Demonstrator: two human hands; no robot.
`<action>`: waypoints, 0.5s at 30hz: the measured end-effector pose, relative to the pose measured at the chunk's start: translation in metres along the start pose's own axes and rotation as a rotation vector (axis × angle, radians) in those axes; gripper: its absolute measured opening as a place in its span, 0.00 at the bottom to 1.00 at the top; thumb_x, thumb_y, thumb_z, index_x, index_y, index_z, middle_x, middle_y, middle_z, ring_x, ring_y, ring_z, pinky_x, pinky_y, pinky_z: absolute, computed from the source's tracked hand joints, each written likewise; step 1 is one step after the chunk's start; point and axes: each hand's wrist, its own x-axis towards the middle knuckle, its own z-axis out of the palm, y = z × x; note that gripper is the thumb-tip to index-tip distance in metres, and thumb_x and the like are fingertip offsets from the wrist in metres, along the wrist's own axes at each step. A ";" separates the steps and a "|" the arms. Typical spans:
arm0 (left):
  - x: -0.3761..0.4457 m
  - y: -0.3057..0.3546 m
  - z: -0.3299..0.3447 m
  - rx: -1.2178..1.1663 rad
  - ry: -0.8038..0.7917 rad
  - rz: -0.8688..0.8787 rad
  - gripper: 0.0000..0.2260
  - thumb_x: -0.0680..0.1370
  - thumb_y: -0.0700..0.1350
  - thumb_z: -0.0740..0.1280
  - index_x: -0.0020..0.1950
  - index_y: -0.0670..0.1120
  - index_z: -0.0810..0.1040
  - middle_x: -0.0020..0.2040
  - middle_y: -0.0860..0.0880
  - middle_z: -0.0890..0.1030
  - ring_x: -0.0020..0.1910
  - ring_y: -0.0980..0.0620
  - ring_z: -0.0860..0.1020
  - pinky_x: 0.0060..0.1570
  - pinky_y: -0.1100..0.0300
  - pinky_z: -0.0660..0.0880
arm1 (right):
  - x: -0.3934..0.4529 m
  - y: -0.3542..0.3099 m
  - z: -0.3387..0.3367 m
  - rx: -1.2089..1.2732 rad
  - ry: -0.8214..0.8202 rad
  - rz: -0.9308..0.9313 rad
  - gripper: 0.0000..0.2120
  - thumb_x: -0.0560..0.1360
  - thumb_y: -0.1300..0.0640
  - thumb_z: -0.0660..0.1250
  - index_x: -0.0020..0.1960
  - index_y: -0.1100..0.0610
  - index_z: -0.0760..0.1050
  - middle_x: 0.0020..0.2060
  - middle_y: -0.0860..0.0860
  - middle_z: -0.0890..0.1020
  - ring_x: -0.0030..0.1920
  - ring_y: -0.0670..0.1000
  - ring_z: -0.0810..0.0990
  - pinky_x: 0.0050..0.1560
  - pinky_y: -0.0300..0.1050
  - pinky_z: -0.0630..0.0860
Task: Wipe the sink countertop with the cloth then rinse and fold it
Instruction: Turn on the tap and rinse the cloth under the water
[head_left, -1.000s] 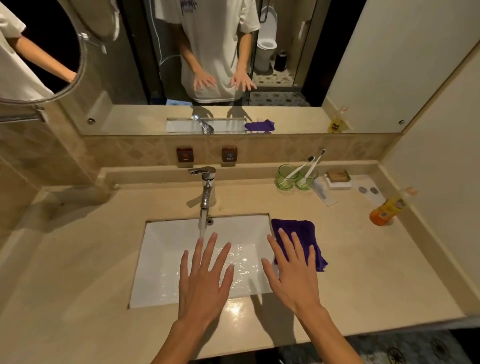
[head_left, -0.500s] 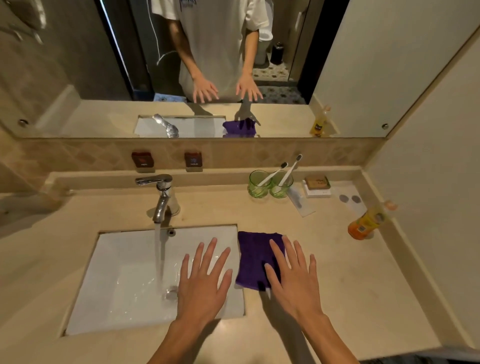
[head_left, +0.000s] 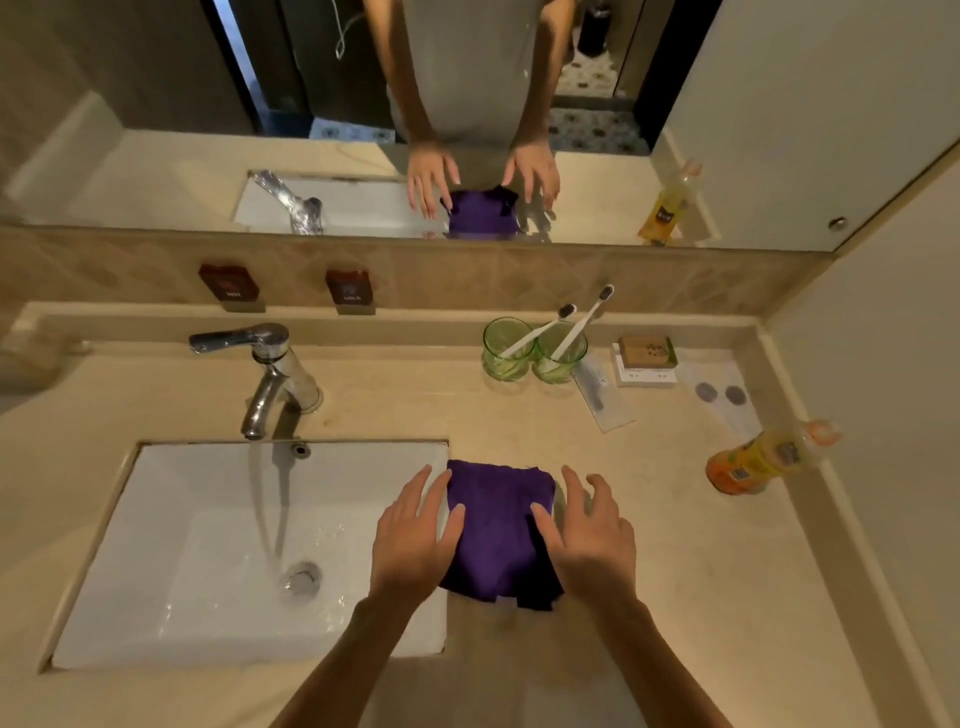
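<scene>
Cloth (head_left: 496, 535): purple, folded, on worktop (head_left: 675, 545) just right of sink (head_left: 171, 519). Left hand (head_left: 415, 535), right hand (head_left: 592, 540): open, flanking cloth, seemingly touching its edges.

Both forearms reach forward; the left hand (head_left: 415, 540) and right hand (head_left: 592, 540) are palm-down, fingers (head_left: 574, 488) spread and slightly curled.

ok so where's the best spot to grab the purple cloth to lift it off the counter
Probably the purple cloth is best pinched at its two far corners, from above. It lies flat and folded beside the sink, with the left hand and right hand open at its side edges, so both corners are within easy reach.
</scene>
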 end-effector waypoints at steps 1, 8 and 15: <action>0.005 0.000 0.002 -0.032 -0.005 -0.037 0.36 0.78 0.69 0.45 0.82 0.53 0.64 0.83 0.51 0.64 0.81 0.50 0.63 0.80 0.52 0.59 | 0.006 0.002 0.006 -0.034 -0.032 0.014 0.27 0.80 0.35 0.60 0.68 0.52 0.78 0.61 0.56 0.82 0.54 0.57 0.84 0.43 0.53 0.83; 0.041 -0.011 0.035 -0.331 -0.084 -0.374 0.26 0.84 0.57 0.64 0.77 0.42 0.71 0.72 0.42 0.77 0.70 0.42 0.76 0.69 0.47 0.75 | 0.039 0.008 0.036 0.120 -0.021 0.114 0.33 0.78 0.31 0.57 0.61 0.59 0.78 0.48 0.55 0.82 0.43 0.54 0.81 0.40 0.47 0.80; 0.038 -0.013 0.045 -0.374 -0.085 -0.450 0.23 0.83 0.58 0.65 0.70 0.43 0.77 0.62 0.45 0.83 0.61 0.44 0.81 0.59 0.52 0.79 | 0.046 -0.002 0.035 0.165 -0.255 0.241 0.32 0.74 0.28 0.62 0.58 0.56 0.69 0.52 0.51 0.75 0.50 0.51 0.76 0.46 0.45 0.72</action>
